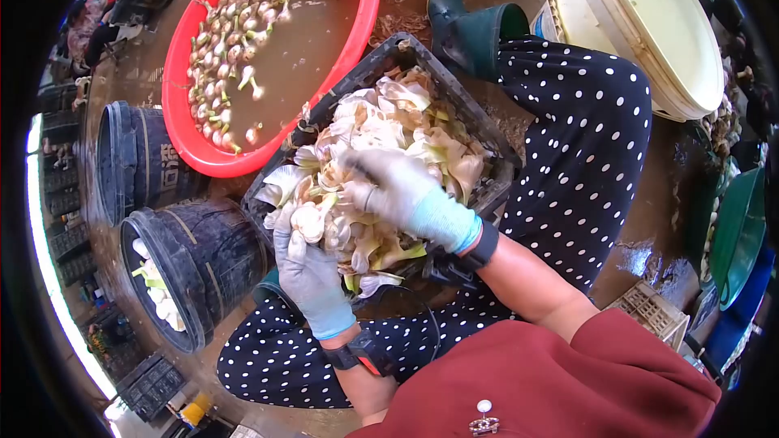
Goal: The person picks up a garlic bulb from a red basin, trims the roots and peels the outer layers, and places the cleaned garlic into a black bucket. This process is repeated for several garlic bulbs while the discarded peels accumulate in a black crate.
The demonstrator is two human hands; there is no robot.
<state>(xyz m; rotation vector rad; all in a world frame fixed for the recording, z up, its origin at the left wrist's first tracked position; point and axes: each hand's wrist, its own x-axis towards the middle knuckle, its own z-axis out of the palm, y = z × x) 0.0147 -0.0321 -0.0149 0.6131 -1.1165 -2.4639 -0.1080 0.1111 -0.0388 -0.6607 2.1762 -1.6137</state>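
Head camera, looking down onto a lap in black trousers with white dots (584, 138). Between the knees, a black crate (458, 93) heaped with pale garlic skins (414, 126) and a few whole bulbs.

Left hand (308, 272), in a grey-blue glove, at the near left edge of the heap, fingers curled up round a garlic bulb (308, 221). Bulb just beyond the palm, at the fingertips; roundish, stalk end too unclear to say which way it points.

Right hand (389, 191), gloved too and blurred, lying on top of the heap just right of the bulb and a little farther off. Fingers bent down into the skins, but impossible to tell whether gripping anything. Left hand plainly the nearer to the bulb.

Far left, a red basin (173, 105) of cloudy water with peeled garlic (235, 40) floating. Near left, a black bucket (215, 255) with white pieces inside. Beyond it, a second black bucket (138, 154) with white printed characters, too blurred to read. Far right, a cream lidded bucket (649, 24). By the crate's far corner, a green rubber boot (466, 28).
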